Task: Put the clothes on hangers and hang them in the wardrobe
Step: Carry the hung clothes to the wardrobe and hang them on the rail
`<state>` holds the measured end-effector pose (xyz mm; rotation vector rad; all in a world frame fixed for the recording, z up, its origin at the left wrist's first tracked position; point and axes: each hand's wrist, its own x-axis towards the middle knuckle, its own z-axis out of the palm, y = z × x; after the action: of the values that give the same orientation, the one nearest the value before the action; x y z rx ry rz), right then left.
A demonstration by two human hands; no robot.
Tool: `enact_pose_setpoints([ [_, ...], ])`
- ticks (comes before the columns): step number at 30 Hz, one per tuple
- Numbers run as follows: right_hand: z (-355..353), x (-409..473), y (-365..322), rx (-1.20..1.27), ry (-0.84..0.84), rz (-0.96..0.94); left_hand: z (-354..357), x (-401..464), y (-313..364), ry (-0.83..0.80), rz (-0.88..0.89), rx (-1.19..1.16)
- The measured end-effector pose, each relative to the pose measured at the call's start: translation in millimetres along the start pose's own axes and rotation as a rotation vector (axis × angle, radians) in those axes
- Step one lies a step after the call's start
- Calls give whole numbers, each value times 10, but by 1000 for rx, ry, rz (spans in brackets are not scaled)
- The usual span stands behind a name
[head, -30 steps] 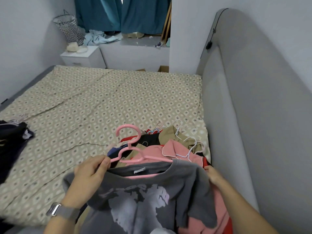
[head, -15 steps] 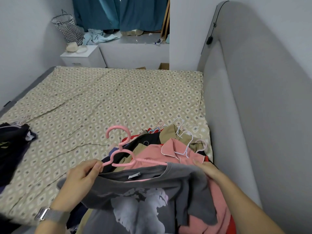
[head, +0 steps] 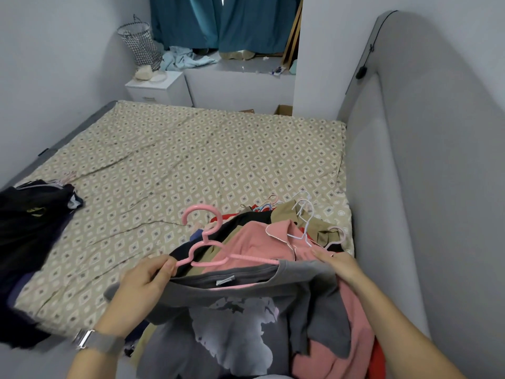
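A grey printed T-shirt (head: 240, 324) hangs in front of me with a pink hanger (head: 207, 242) partly inside its collar. My left hand (head: 147, 277) pinches the shirt's left shoulder together with the hanger's left end. My right hand (head: 338, 265) holds the shirt's right shoulder. Under the shirt lies a pile of clothes on hangers (head: 276, 228), with a pink collared shirt on top and white and pink hanger hooks sticking out.
The bed with a patterned beige sheet (head: 191, 165) stretches ahead. A heap of dark clothes (head: 30, 228) lies at its left edge. The grey padded headboard (head: 410, 187) runs along the right. A white nightstand (head: 158, 90) and a laundry basket (head: 139, 45) stand beyond.
The view has shifted and the shirt and hanger sit a little lower and more to the right. My right hand has come out onto the shirt's right shoulder.
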<state>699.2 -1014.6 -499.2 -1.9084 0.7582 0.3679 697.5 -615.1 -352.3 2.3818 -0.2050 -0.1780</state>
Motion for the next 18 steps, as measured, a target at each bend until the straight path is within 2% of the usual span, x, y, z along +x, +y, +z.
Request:
enact_pose_setpoints([
  [2,-1,-110,-66,21,9,-23,-72,-57,10,8,-2,-16],
  [8,159,-483,-304,-121,-25,-97,-297,-271,-54,68,63,-19],
  [14,623,-942,-726,-321,-15,-357,-786,-659,-342,146,82,-126],
  [18,1012,-1325,-1122,-318,-21,-479,-1250,-1083,-597,231,69,-221],
])
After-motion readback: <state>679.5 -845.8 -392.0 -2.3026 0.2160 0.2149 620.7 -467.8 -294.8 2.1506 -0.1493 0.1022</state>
